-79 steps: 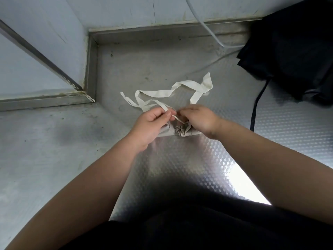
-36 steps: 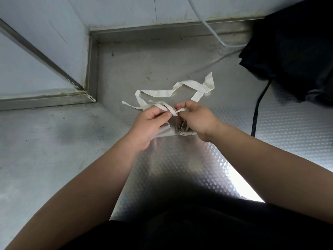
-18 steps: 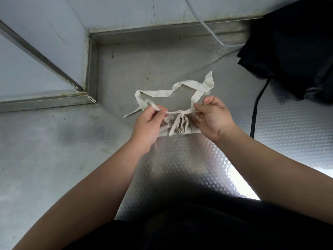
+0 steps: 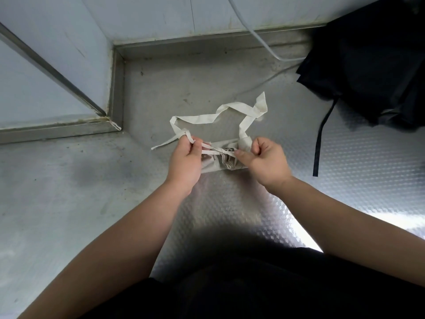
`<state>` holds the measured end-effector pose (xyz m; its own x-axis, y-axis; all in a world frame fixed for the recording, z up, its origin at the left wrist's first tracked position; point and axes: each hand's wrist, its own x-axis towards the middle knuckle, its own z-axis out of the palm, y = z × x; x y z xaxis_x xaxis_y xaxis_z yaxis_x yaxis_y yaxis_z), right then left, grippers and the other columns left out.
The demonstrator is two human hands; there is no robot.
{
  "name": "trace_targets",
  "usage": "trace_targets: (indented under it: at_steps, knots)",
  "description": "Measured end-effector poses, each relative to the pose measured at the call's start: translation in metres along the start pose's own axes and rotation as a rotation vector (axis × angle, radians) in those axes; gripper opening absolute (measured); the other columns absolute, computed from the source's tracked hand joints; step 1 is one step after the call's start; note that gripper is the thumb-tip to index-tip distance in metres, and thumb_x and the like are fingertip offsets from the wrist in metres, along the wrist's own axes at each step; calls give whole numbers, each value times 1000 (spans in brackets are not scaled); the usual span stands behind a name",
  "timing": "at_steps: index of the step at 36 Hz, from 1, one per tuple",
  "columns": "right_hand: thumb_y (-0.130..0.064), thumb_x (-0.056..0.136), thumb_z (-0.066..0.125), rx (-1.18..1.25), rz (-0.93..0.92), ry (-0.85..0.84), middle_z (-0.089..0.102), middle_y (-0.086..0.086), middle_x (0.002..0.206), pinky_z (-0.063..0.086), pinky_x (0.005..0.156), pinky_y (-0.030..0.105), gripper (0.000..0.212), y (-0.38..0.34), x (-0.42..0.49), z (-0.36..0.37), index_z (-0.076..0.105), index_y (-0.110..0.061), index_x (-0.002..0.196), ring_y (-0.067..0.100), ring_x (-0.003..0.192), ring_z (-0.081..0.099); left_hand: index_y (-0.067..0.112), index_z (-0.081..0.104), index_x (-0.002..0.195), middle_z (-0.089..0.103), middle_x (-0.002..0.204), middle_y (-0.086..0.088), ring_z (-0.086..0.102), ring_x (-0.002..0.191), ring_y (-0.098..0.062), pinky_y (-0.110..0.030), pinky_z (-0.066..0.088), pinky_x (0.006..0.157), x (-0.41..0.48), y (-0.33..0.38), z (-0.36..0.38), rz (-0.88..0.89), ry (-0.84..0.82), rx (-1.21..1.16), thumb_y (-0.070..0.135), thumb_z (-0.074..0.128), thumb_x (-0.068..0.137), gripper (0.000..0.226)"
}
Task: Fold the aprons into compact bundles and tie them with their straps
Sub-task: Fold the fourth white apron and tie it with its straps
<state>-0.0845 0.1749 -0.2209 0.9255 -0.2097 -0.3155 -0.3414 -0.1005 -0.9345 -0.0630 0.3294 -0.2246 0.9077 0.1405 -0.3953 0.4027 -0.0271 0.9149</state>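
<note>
Left hand (image 4: 186, 157) pinches the strap (image 4: 202, 118) at nine o'clock, right hand (image 4: 264, 160) at three; an uneven pull could slip the knot and loosen the bundle (image 4: 212, 168).

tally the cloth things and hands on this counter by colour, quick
cream apron bundle: 1
black cloth pile: 1
hands: 2, left hand and right hand, each gripping a strap
total: 4
</note>
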Motion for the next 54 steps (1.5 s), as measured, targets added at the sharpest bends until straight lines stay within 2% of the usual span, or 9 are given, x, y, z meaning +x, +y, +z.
trace_targets:
  at_steps: [9,15,20,23,27,38,42,48,54]
  knots:
    - [-15,86,54,381,197,262,36,-2,64,43,77,46,36,1,8,5,33,-26,59,21,72,38,14,48,81,56,70,5,54,67,-5,-10,46,52,-4,6,-2,-9,57,-140,6,39,101,23]
    - [-18,96,51,-77,12,90,39,-8,64,34,60,19,31,1,-5,2,34,-22,70,7,59,37,4,50,82,67,79,-9,60,86,-21,-14,50,55,-9,10,-6,-46,-17,-231,-3,38,96,19]
    - [-25,86,66,-387,19,-190,54,-8,73,35,60,18,11,-7,-3,-2,57,-21,91,9,65,50,6,47,73,65,54,-2,64,62,-10,-13,48,50,-9,14,-2,-68,-3,-264,-4,38,94,25]
    - [-29,85,65,-779,-90,-245,63,3,99,35,69,20,32,-13,1,1,59,-13,111,20,92,59,8,48,73,58,64,-4,58,50,1,-11,47,51,-9,11,3,-54,7,-162,1,42,96,25]
    - [-30,93,49,-1043,-59,-189,63,14,104,36,69,31,23,-13,5,12,55,-8,99,34,95,59,9,50,75,55,69,-4,57,52,5,-7,45,53,-5,8,2,-36,-28,-64,3,43,97,24]
    - [-9,92,39,-737,-77,47,57,13,83,34,64,32,16,-19,16,28,47,-4,105,31,75,48,19,59,72,66,62,9,62,78,-14,-43,46,99,3,-1,-7,-49,-176,124,7,49,94,27]
    - [-17,94,42,-818,-140,-67,61,15,94,32,64,30,18,-13,19,30,52,-5,104,31,80,52,18,58,74,65,67,11,60,80,-12,-42,47,98,2,-2,-9,-13,-205,117,6,46,96,28]
    - [-27,83,63,-894,-188,-418,61,5,104,37,70,25,38,-21,16,19,51,-9,115,22,96,55,5,51,80,59,83,-5,63,64,3,-10,50,60,-3,8,-6,-23,-174,-33,-1,38,99,23]
    - [-18,90,45,-1228,-412,-264,64,19,101,41,68,33,32,-8,18,22,55,0,114,36,92,61,25,53,80,62,89,11,59,89,-5,-26,47,88,0,-6,-10,150,-184,312,14,40,100,26]
